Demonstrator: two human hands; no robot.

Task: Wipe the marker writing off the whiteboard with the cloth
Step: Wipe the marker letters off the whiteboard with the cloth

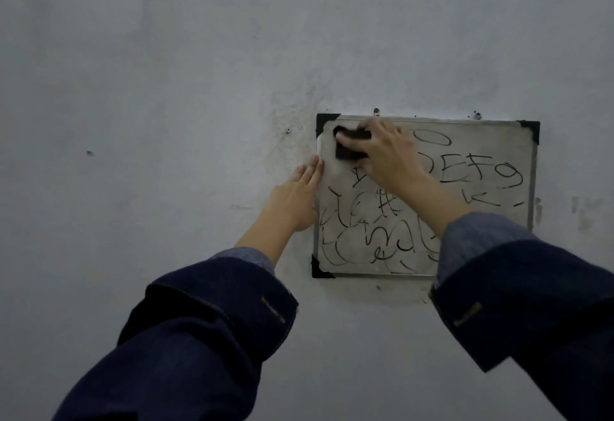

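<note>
We are facing a small whiteboard (481, 161) hanging on a pale grey wall (166, 88), its corners capped in black. Our right hand (387, 151) is reaching up to the board's upper left corner and pressing a dark cloth (349, 146) flat against the surface. The fingers are curling over the cloth's top edge and the thumb is tucking in beneath it, so the cloth is sitting between the fingertips and the palm, with its left end sticking out past them towards the corner cap. One fingertip is showing pale against the dark fabric at that left end.

Our left hand (297, 198) is lying open, fingers straight and close together, with the palm against the wall and the fingertips touching the board's left frame edge, below the cloth. It is holding nothing.

The marker writing (471, 174) is covering most of the board: an oval and some block letters to the right of our right hand, and loose scribbles across the lower half beneath our wrist. The patch around the cloth is looking free of lines. Dark blue sleeves (206, 321) with turned-back cuffs are covering both our forearms.
</note>
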